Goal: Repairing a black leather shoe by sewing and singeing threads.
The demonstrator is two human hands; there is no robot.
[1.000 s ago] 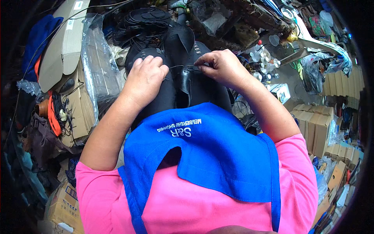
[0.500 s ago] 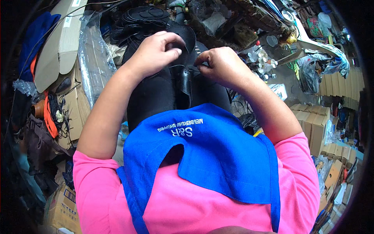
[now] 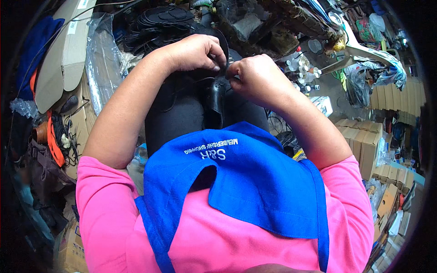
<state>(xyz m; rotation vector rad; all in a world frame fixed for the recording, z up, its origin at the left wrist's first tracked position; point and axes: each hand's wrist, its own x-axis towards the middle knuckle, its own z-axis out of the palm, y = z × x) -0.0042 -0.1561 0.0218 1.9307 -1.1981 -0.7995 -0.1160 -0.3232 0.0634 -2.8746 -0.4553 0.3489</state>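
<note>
A black, shiny leather-like piece (image 3: 214, 102) stands between my knees, over the dark trousers (image 3: 175, 118). Its upper end lies close to both hands. My left hand (image 3: 198, 53) is above it, fingers curled and closed toward the thumb. Close by on the right, my right hand (image 3: 257, 77) has thumb and index finger pinched together. Whatever is in either pinch is too small or hidden to make out. A thin black rounded flap (image 3: 223, 42) rises just behind the left fingertips; its lower part is covered by that hand.
A pile of flat black cut pieces (image 3: 159, 25) lies beyond my left hand. Several small bottles (image 3: 305, 70) stand on the right, near stacked cardboard boxes (image 3: 362, 141). Cardboard sheets (image 3: 61, 59) and clear plastic wrap (image 3: 100, 59) are on the left. A blue apron (image 3: 255, 182) covers my front.
My left hand has turned and moved right, toward the right hand, its fingers going from spread to closed. The right hand has shifted only slightly and stays pinched.
</note>
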